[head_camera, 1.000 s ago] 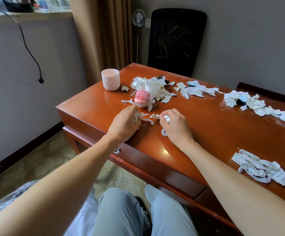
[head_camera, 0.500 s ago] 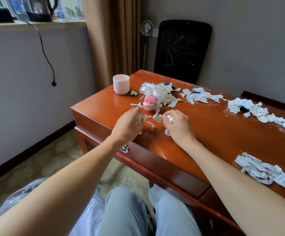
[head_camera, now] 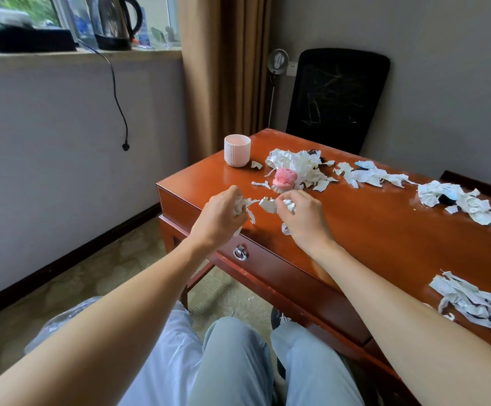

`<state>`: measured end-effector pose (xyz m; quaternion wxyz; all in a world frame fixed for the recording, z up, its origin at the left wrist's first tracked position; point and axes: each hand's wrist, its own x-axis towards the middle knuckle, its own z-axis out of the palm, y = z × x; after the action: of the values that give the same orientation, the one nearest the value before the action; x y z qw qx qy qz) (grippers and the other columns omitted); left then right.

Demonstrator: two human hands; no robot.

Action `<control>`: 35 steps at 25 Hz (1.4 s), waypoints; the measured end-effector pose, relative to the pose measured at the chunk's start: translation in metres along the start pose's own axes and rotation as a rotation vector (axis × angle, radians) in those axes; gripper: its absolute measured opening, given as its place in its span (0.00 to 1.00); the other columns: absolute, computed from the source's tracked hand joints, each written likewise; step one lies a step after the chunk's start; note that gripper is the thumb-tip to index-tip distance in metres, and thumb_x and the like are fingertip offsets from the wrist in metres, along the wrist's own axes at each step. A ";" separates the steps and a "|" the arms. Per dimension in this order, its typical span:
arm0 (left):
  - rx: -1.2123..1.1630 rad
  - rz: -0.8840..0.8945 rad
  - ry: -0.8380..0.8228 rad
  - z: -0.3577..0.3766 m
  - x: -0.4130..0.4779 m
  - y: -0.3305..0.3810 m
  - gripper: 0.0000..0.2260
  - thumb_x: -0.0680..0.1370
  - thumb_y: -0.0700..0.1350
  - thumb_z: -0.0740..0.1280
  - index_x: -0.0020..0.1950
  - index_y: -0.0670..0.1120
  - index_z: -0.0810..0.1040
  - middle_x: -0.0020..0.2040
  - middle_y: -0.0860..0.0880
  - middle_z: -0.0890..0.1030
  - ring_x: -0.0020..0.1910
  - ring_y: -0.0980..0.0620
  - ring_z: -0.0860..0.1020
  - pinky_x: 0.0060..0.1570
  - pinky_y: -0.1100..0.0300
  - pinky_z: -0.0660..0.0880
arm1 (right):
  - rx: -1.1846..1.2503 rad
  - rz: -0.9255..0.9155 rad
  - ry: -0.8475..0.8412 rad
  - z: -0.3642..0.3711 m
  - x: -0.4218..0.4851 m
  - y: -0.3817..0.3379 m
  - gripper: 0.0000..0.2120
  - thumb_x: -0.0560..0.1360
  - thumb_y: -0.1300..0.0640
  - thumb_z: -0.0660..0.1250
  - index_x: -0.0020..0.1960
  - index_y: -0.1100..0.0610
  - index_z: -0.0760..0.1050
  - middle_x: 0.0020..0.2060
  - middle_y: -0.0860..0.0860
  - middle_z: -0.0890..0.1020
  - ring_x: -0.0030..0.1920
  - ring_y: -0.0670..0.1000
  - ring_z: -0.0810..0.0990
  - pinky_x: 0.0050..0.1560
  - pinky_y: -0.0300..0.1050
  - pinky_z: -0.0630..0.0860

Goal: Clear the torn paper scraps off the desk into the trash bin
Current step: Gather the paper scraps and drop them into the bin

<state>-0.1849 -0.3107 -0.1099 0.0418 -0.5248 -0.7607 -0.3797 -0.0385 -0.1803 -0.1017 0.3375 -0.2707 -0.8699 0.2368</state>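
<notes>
Entry: gathering step, scraps by the desk's near edge, both hands loaded.
I log left hand and right hand at mid-frame, each curled round a wad of scraps just above the desk. More piles lie at upper centre and right. Next, I judge, both wads go down to the plastic-lined bin at lower left, gripped tight so none drop.

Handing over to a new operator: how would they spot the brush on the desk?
On the red-brown desk, find the pale ribbed cup at the far left corner. Right of it lies a heap of paper scraps, with the brush at its near edge. Its rounded pink top over pale bristles sets it apart from the white scraps.
</notes>
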 end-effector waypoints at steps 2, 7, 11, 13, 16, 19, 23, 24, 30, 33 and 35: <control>0.013 -0.020 0.015 -0.011 -0.005 -0.007 0.09 0.77 0.40 0.71 0.54 0.43 0.73 0.53 0.45 0.81 0.47 0.51 0.79 0.41 0.65 0.78 | 0.021 -0.021 -0.021 0.009 -0.001 -0.009 0.09 0.80 0.54 0.64 0.53 0.58 0.79 0.49 0.49 0.78 0.47 0.46 0.76 0.38 0.33 0.74; 0.022 -0.071 0.067 -0.039 -0.028 -0.027 0.09 0.77 0.38 0.70 0.50 0.46 0.71 0.49 0.47 0.80 0.44 0.53 0.77 0.34 0.74 0.69 | 0.037 -0.073 -0.032 0.040 0.001 -0.035 0.08 0.80 0.55 0.65 0.52 0.58 0.80 0.48 0.49 0.79 0.45 0.47 0.77 0.36 0.27 0.68; 0.056 -0.120 0.100 -0.063 -0.046 -0.053 0.07 0.76 0.38 0.69 0.49 0.42 0.71 0.44 0.49 0.78 0.39 0.49 0.76 0.33 0.67 0.72 | 0.087 -0.113 -0.070 0.073 -0.001 -0.059 0.07 0.79 0.56 0.65 0.50 0.59 0.80 0.48 0.52 0.80 0.42 0.49 0.77 0.37 0.33 0.75; 0.064 -0.161 0.116 -0.076 -0.055 -0.069 0.06 0.75 0.37 0.68 0.50 0.40 0.72 0.43 0.47 0.79 0.40 0.45 0.77 0.37 0.52 0.77 | 0.096 -0.133 -0.094 0.090 -0.002 -0.074 0.07 0.79 0.56 0.65 0.50 0.59 0.80 0.49 0.52 0.80 0.44 0.48 0.77 0.35 0.26 0.71; 0.063 -0.203 0.141 -0.093 -0.073 -0.092 0.06 0.75 0.38 0.68 0.49 0.41 0.72 0.43 0.48 0.78 0.40 0.46 0.76 0.38 0.51 0.76 | 0.108 -0.171 -0.138 0.117 -0.005 -0.094 0.08 0.80 0.54 0.65 0.52 0.57 0.79 0.50 0.50 0.80 0.47 0.48 0.79 0.37 0.33 0.78; 0.065 -0.248 0.174 -0.108 -0.092 -0.114 0.05 0.76 0.39 0.67 0.48 0.41 0.72 0.42 0.47 0.78 0.39 0.46 0.76 0.38 0.50 0.76 | 0.120 -0.199 -0.178 0.146 -0.008 -0.111 0.08 0.80 0.54 0.65 0.51 0.56 0.80 0.49 0.51 0.81 0.47 0.49 0.79 0.40 0.46 0.81; 0.074 -0.340 0.209 -0.123 -0.125 -0.153 0.05 0.75 0.39 0.67 0.47 0.42 0.72 0.40 0.48 0.78 0.37 0.47 0.76 0.38 0.49 0.76 | 0.154 -0.213 -0.265 0.192 -0.018 -0.136 0.08 0.79 0.54 0.64 0.50 0.57 0.80 0.48 0.51 0.81 0.47 0.50 0.78 0.45 0.47 0.76; 0.082 -0.363 0.214 -0.127 -0.134 -0.164 0.05 0.75 0.39 0.67 0.47 0.42 0.72 0.40 0.48 0.78 0.37 0.47 0.76 0.38 0.49 0.77 | 0.167 -0.212 -0.289 0.204 -0.021 -0.141 0.08 0.79 0.54 0.64 0.49 0.57 0.80 0.48 0.51 0.80 0.46 0.50 0.78 0.44 0.47 0.75; 0.098 -0.522 0.248 -0.138 -0.183 -0.217 0.05 0.77 0.41 0.66 0.48 0.43 0.71 0.40 0.48 0.79 0.38 0.47 0.77 0.40 0.48 0.77 | 0.190 -0.222 -0.429 0.273 -0.045 -0.167 0.08 0.80 0.54 0.64 0.49 0.56 0.80 0.47 0.49 0.80 0.46 0.49 0.77 0.44 0.43 0.74; 0.093 -0.582 0.252 -0.141 -0.203 -0.240 0.05 0.77 0.42 0.67 0.49 0.43 0.72 0.41 0.49 0.78 0.39 0.48 0.77 0.41 0.48 0.77 | 0.217 -0.216 -0.499 0.307 -0.055 -0.177 0.07 0.79 0.55 0.64 0.48 0.55 0.79 0.46 0.47 0.78 0.45 0.48 0.77 0.47 0.43 0.74; 0.086 -0.614 0.260 -0.141 -0.216 -0.254 0.05 0.77 0.42 0.67 0.49 0.44 0.72 0.41 0.49 0.79 0.39 0.48 0.78 0.41 0.48 0.77 | 0.211 -0.218 -0.535 0.329 -0.061 -0.180 0.06 0.79 0.54 0.64 0.47 0.54 0.79 0.46 0.47 0.79 0.45 0.47 0.76 0.47 0.42 0.73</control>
<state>-0.3467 -0.6047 -0.2454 0.0443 -0.2162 -0.8868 -0.4061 -0.2918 -0.4277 -0.2392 0.1461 -0.0675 -0.9224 0.3512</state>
